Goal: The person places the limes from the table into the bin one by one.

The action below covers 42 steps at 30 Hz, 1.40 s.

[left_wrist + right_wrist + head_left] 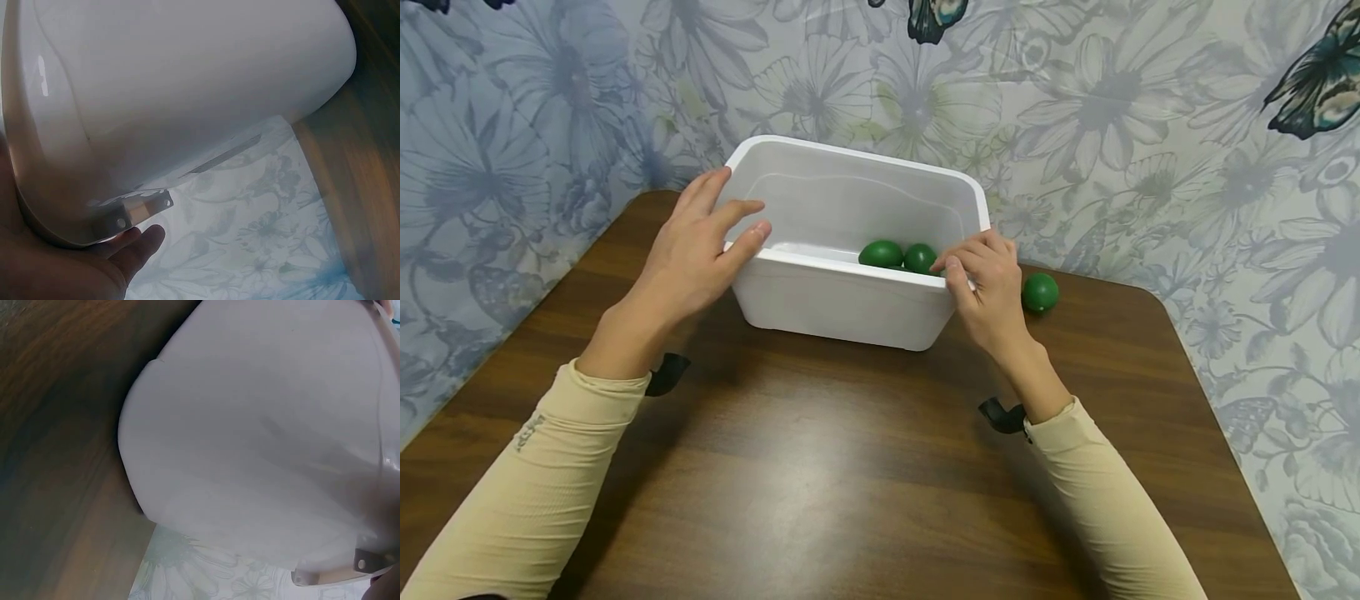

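A white plastic bin [842, 304] stands on the brown table, its top open. My left hand [700, 237] is at the bin's left end, fingers spread and fairly straight, thumb over the front rim. In the left wrist view, fingers [147, 247] show beside the end rim and its small bracket [134, 212]. My right hand [988, 287] grips the rim at the right front corner, fingers curled over it and thumb outside. Inside, at the right, lie a smooth green oval lime-like thing [881, 253] and a rounder one [920, 258], partly hidden by the front wall.
Another round green lime-like thing [1040, 293] sits on the wooden table [820, 467], just right of my right hand. Behind the table hangs a flower-patterned wall covering [1097, 100], close to the table's back edge.
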### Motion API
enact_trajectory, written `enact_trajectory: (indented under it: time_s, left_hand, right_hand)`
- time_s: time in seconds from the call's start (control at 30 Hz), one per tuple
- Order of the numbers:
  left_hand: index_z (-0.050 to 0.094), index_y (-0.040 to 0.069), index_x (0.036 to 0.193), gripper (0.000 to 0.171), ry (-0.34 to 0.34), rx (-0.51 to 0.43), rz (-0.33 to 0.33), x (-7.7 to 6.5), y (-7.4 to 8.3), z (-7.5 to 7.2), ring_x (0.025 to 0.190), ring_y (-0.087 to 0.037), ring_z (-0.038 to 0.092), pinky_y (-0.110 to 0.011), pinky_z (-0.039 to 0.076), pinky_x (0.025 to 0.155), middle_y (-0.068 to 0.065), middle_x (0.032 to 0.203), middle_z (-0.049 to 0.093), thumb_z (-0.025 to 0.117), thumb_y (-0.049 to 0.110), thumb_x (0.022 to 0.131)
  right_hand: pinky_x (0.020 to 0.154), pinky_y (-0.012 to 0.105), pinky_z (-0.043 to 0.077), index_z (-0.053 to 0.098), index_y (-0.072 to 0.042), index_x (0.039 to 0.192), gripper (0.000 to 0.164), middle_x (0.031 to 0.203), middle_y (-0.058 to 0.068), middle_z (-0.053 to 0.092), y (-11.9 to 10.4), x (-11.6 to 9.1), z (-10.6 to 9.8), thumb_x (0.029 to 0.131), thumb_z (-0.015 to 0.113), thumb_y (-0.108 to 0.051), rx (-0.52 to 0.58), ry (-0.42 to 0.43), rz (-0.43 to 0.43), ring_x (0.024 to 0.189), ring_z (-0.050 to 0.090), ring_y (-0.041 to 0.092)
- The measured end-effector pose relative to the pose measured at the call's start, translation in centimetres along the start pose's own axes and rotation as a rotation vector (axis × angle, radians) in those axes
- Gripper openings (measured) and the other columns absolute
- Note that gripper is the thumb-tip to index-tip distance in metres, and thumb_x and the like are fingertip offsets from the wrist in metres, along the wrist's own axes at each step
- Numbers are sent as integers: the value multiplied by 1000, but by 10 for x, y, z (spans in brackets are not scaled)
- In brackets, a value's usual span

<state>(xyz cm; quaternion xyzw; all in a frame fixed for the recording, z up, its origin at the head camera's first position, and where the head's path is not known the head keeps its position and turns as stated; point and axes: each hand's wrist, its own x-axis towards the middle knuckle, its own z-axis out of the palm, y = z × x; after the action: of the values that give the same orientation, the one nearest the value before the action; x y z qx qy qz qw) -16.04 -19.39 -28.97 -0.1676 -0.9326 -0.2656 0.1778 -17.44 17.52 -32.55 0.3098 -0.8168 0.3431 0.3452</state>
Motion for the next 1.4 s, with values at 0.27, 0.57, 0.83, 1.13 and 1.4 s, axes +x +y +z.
enact_trajectory:
  time_s: [0.27,0.57,0.83,1.13,1.4]
  left_hand:
    - [66,7,141,55,-5,1,-3,0,-1,1,160,-39,21,-69,25,122,-22,170,30,51,49,108]
    - [67,7,139,53,4,0,4,2,-1,1,160,-39,22,-69,25,122,-23,169,32,53,47,107]
    - [67,8,140,55,-6,4,-10,1,-2,0,161,-39,21,-69,25,122,-22,170,30,52,49,107]
    - [67,7,139,54,-2,7,0,2,-2,1,160,-40,22,-69,25,122,-22,170,31,53,48,107]
    - [67,7,139,55,0,3,5,1,-2,1,160,-40,21,-69,24,123,-22,170,31,52,49,107]
  right_hand:
    - [113,50,37,77,-5,114,59,131,12,74,4,-6,-8,114,35,-46,-2,-45,-30,128,58,33]
    - [119,50,41,63,-3,141,66,153,12,58,24,-17,-23,112,35,-55,62,113,98,146,51,29]
    - [115,53,43,58,-12,149,48,149,9,62,52,-30,-38,115,37,-40,66,20,451,141,55,27]
    - [112,52,49,57,-9,148,48,153,13,57,77,-42,-49,108,58,-35,17,-20,627,136,59,37]
    - [122,59,34,51,-3,152,54,158,19,50,105,-55,-63,103,63,-22,-112,-78,759,150,41,40]
